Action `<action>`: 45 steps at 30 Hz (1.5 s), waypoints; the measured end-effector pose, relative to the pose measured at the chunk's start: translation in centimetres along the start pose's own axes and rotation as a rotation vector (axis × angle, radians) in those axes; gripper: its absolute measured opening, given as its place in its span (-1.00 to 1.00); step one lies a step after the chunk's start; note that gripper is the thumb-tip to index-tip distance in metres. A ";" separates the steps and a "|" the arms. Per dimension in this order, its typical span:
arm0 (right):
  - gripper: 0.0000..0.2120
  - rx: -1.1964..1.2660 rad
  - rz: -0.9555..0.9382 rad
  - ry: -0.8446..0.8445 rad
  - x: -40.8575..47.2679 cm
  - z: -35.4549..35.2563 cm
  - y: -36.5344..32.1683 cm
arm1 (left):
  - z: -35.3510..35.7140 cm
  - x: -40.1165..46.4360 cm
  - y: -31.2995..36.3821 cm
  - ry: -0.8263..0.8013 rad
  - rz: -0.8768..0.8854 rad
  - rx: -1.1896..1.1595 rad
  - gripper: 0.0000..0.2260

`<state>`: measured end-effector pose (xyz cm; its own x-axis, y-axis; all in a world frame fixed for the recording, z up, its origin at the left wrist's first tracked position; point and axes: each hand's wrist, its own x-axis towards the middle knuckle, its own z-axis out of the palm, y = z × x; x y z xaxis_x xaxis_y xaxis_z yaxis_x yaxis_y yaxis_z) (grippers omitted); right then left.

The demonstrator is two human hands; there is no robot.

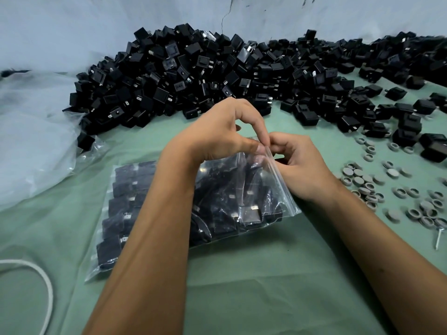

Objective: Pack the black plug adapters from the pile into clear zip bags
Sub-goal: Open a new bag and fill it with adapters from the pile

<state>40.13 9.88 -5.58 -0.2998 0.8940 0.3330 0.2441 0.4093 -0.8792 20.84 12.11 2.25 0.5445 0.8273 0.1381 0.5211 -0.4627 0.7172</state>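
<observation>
Pinching the zip strip of a filled clear zip bag [217,201] between left hand [217,136] and right hand [300,165], likely to seal it; lying mid-table, adapter pile [217,73] along the far edge.

We've got both forearms bare, reaching in from the near edge & converging mid-scene. Left hand [217,134] is arched knuckles-up, index finger & thumb curled down into a pinch at their tips. Right hand [300,163] sits just right of it, fingers curled inward, fingertips meeting the left's pinch. Hands touch at the tips; wrists apart.
</observation>
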 end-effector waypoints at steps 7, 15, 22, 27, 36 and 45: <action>-0.74 0.071 0.044 0.023 0.0 -0.5 0.3 | 0.1 -0.1 0.1 0.008 0.006 -0.001 -0.87; -0.83 0.212 0.007 -0.120 0.0 0.4 -0.7 | 0.2 0.1 -0.1 0.013 0.010 -0.007 -0.83; -0.93 -0.239 0.106 0.415 0.7 -1.1 0.8 | 0.5 0.2 -0.3 0.006 0.018 -0.048 -0.88; -0.73 -0.753 0.147 0.292 4.1 -1.4 3.1 | 0.5 0.3 -0.4 0.000 0.008 -0.070 -0.88; -0.28 -1.099 0.226 -0.008 13.9 -0.4 6.2 | 0.3 0.2 -0.9 0.006 0.010 -0.089 -0.90; -0.71 -0.553 0.060 0.188 14.9 1.0 5.2 | 0.2 0.1 -0.8 0.010 0.028 -0.117 -0.91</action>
<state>35.99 25.12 -5.57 -0.1148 0.9147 0.3874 0.7159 0.3466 -0.6062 20.60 12.49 1.49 0.5512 0.8177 0.1658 0.4251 -0.4462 0.7875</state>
